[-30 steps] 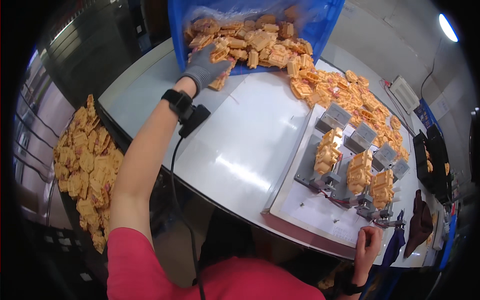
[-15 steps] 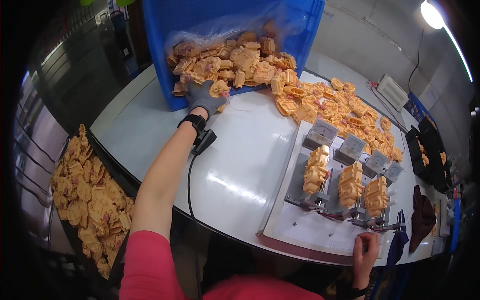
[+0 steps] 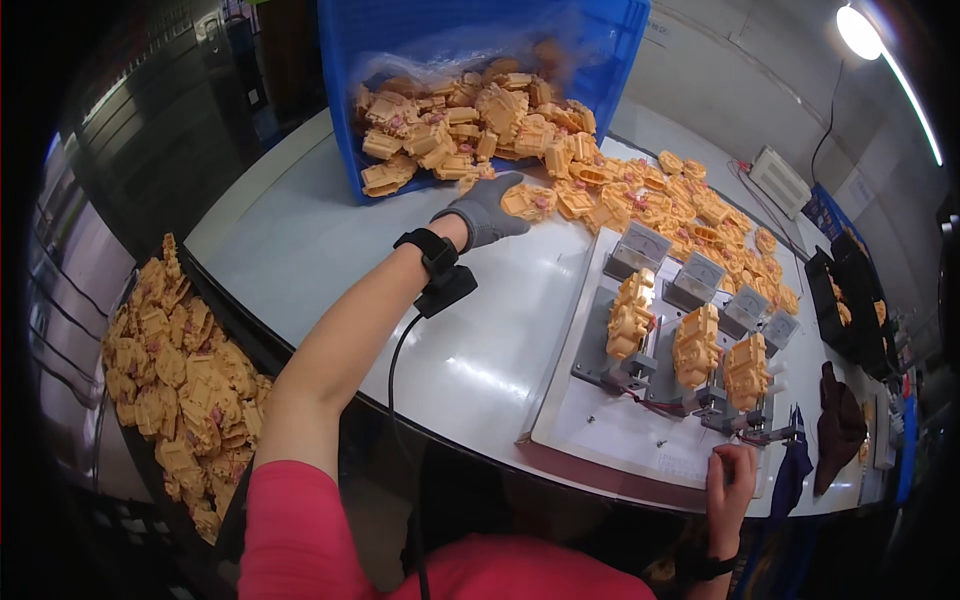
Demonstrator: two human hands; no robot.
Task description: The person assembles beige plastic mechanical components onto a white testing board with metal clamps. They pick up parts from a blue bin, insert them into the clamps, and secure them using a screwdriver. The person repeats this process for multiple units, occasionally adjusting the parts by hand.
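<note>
On the white surface (image 3: pixel 490 340): three yellow parts (image 3: pixel 696 347) stand upright on the board (image 3: pixel 620 432); seated, I judge. Outstanding, as I read it: loose parts (image 3: pixel 490 110) in the blue bin (image 3: pixel 341 125), more across the surface, plus the heap (image 3: pixel 190 390) at left. Left hand (image 3: pixel 484 212), gloved: one yellow piece (image 3: pixel 528 203) touching, between thumb and fingers; whether gripped, I cannot tell. Right hand (image 3: pixel 732 475), bare: curled by the board's near edge, contents hidden.

Pink sleeve (image 3: pixel 300 525); grey-gloved left hand (image 3: pixel 480 212)
</note>
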